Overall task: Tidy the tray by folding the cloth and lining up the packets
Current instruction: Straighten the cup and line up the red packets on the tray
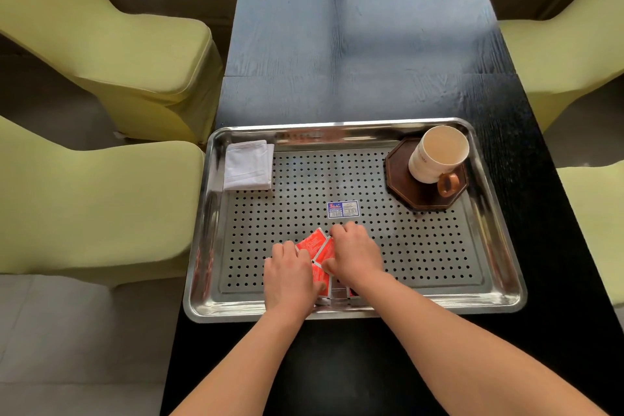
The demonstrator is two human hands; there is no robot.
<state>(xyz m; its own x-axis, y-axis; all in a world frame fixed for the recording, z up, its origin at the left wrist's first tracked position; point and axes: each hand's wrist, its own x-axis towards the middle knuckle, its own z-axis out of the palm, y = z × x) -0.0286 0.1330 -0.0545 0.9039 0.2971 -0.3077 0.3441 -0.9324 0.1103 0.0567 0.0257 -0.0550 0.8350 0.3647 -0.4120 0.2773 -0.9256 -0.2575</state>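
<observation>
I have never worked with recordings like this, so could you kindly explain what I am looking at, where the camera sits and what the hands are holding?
There is no machine here. A person works with bare hands, and the single picture comes from a camera worn on their head, looking forward and down. That is why both forearms enter from the bottom edge.

A steel tray with a perforated floor sits on a dark table, with yellow-green chairs on either side. In the tray's far left corner lies a white cloth, already folded. In the far right corner a cup stands on a dark coaster.

Near the tray's front edge, the left hand and right hand curl their fingers over a loose cluster of red packets, which are not yet lined up.
</observation>
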